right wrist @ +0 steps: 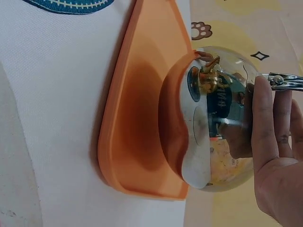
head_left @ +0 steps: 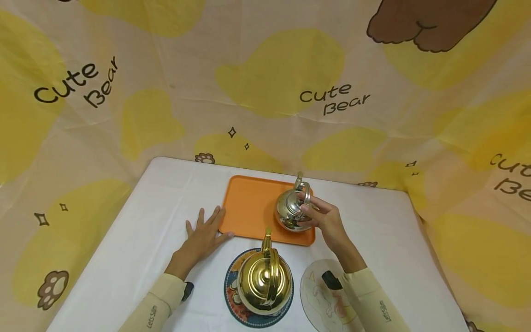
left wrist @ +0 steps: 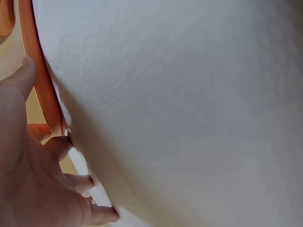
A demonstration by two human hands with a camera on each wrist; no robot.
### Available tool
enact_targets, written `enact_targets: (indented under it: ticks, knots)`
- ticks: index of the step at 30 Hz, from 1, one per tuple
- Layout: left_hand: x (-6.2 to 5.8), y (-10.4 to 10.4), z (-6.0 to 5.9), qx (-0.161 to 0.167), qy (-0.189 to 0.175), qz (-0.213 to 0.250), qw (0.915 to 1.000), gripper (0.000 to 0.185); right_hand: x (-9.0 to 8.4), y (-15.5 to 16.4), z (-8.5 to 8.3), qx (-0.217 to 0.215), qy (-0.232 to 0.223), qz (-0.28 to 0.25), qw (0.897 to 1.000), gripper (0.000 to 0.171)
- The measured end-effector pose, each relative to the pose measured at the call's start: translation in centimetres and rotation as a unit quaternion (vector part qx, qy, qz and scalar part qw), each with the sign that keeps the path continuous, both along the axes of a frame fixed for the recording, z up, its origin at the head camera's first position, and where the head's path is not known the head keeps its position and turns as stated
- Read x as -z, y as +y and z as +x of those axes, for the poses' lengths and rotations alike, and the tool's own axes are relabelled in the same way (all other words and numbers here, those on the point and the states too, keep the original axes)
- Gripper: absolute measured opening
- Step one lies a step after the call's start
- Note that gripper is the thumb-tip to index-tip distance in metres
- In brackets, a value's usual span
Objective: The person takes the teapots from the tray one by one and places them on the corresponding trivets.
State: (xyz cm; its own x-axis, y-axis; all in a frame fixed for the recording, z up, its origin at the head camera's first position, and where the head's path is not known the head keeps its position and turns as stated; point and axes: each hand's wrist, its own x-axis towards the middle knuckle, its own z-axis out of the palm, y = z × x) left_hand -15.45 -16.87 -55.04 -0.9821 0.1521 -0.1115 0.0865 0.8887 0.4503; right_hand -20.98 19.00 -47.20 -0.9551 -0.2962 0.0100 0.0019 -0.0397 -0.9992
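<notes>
Head view: silver kettle [head_left: 292, 210] sits on the orange tray [head_left: 253, 207], right of frame centre, handle upright. Right hand [head_left: 325, 220] has its fingers curled onto the handle and upper body of the kettle; the thumb is hidden behind the kettle, so how far the grip closes cannot be told. In the right wrist view the fingers [right wrist: 265, 111] lie along the kettle [right wrist: 213, 118] beside the handle, palm cut off at the lower right edge. The tray [right wrist: 137, 118] shows only one corner there; the kettle's base is near that corner. Its mirror surface reflects tray and hand, so its surface detail is hard to read.

Left hand [head_left: 204, 237] lies flat on the bench [head_left: 137, 240], fingers spread, thumb and forefinger touching the tray's lower left corner. In the left wrist view the hand [left wrist: 33, 179] is cropped at the lower left edge; only a strip of tray rim [left wrist: 42, 90] is visible, and white cloth fills the rest of the frame.

Gold kettle [head_left: 263, 279] stands on a round blue mat [head_left: 232, 295], bottom centre, largely covering the mat. A second pale mat [head_left: 319, 295], lower right, is partly covered by the right sleeve [head_left: 373, 299]; its print is faint.
</notes>
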Motion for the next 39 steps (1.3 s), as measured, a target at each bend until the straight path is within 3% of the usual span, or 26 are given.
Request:
enact_targets:
  ticks: [12, 39]
  knots:
    - [-0.3, 0.0, 0.1, 0.0, -0.009, 0.007, 0.9999, 0.087, -1.0, 0.3, 0.9, -0.012, 0.009, 0.0, 1.0, 0.045]
    - [-0.3, 0.0, 0.2, 0.001, -0.01, 0.012, 0.9999, 0.088, -2.5, 2.7, 4.2, -0.052, 0.098, 0.006, 0.994, 0.037]
